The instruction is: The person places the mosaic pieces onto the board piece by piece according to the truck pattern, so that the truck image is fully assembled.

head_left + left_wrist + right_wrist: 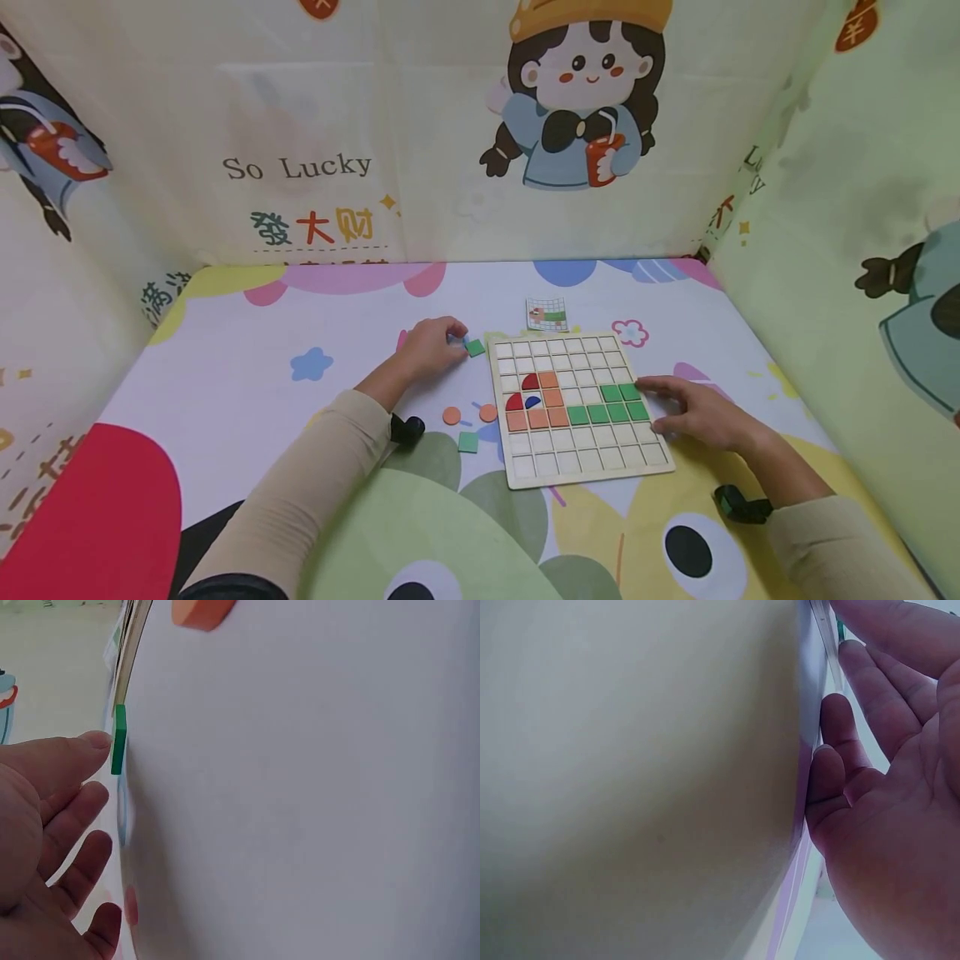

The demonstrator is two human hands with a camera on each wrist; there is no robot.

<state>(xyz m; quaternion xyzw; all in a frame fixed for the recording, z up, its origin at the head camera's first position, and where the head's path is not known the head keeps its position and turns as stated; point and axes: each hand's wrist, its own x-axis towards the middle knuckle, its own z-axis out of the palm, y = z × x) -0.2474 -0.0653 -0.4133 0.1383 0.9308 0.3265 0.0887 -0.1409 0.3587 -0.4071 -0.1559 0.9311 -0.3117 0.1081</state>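
Note:
In the head view, my left hand (433, 348) is left of the board's upper left corner, pinching a small green square tile (475, 347) at the fingertips. The left wrist view shows the thumb against the tile (118, 740); the index finger is mostly hidden. My right hand (693, 410) touches the right edge of the wooden grid board (585, 463) with index finger and thumb fairly straight. Red, orange, blue-and-white and green pieces fill some squares of the board. In the right wrist view, the hand (889, 772) is beside the board's edge, with its fingers slightly bent.
Two orange discs (452, 416) and another green square tile (468, 442) lie left of the board. Behind it is a small pattern card (547, 314). A printed cloth (247, 400) covers the table, and cartoon-printed curtains (442, 125) stand behind and at both sides.

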